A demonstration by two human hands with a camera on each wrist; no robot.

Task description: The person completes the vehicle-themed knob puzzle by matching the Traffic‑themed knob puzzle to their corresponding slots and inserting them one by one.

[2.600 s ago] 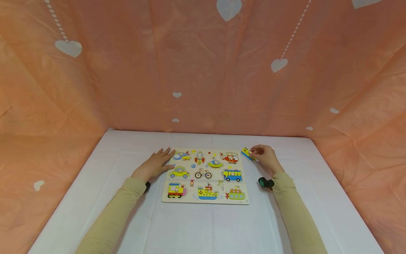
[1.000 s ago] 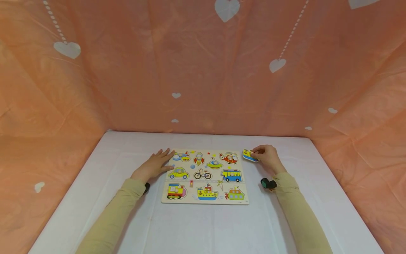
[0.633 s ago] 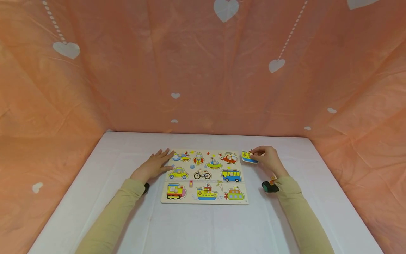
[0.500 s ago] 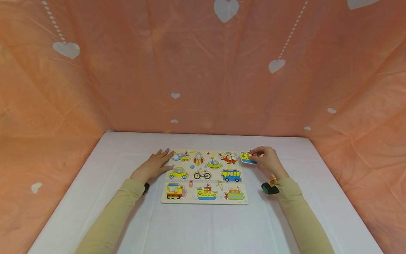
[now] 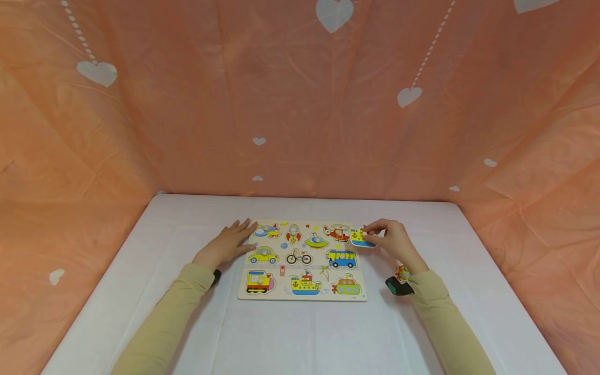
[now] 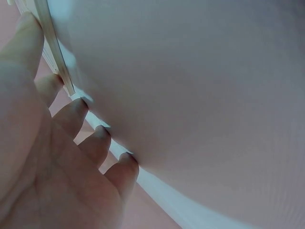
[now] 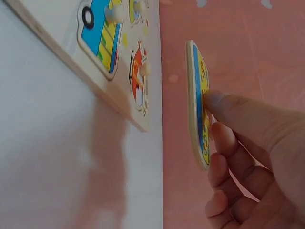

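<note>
A wooden knob puzzle board (image 5: pixel 281 266) with pictured vehicles lies flat on the table. My right hand (image 5: pixel 395 240) pinches a yellow and blue ship puzzle piece (image 5: pixel 359 238), thumb against fingers. In the right wrist view, the ship piece (image 7: pixel 196 105) stands on edge, raised off the table and apart from the board. A printed ship picture (image 5: pixel 305 285) without a visible knob fills the ship place in the bottom row. My left hand (image 5: pixel 227 243) rests at the board's left edge with fingers spread; in the left wrist view, the thumb and a finger of that hand (image 6: pixel 52 157) touch the board's side.
Knobbed pieces sit in the board, among them the helicopter (image 5: pixel 337 233), bus (image 5: pixel 342 259), submarine (image 5: pixel 347 286) and train (image 5: pixel 260 282). A black wrist camera (image 5: pixel 398 286) hangs under the right wrist. A heart-printed orange cloth (image 5: pixel 290 156) rises behind the white table (image 5: pixel 300 338).
My right hand has turned the ship piece to level and brought it left and slightly nearer, to the board's upper right corner. My left hand has stayed in place.
</note>
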